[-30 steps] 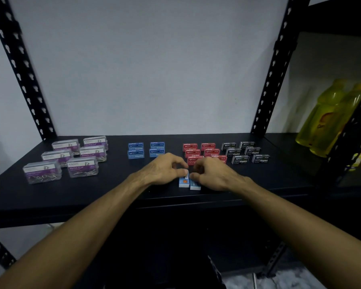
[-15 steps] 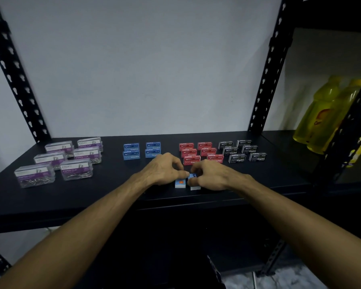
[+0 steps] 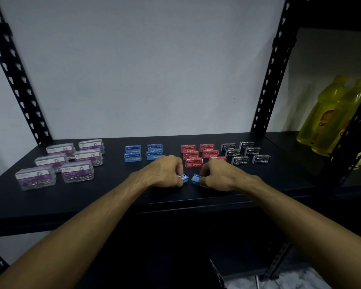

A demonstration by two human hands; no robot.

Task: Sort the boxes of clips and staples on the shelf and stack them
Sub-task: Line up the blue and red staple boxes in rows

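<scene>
Hands low on shelf [image 3: 113, 197]: left hand [image 3: 163, 172] fingers curled gripping blue box [image 3: 184, 178]; right hand [image 3: 219, 174] pinching second blue box [image 3: 196, 179].

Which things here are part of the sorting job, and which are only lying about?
Part of the job:
- left hand holding a blue box
- right hand holding another blue box
- blue staples
- red staples
- black staples
- paper clip boxes

Lying about:
- yellow bottles

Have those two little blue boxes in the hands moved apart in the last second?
Yes. The two blue boxes now show a gap, each gone sideways with its hand, in front of the red staple boxes.
</scene>
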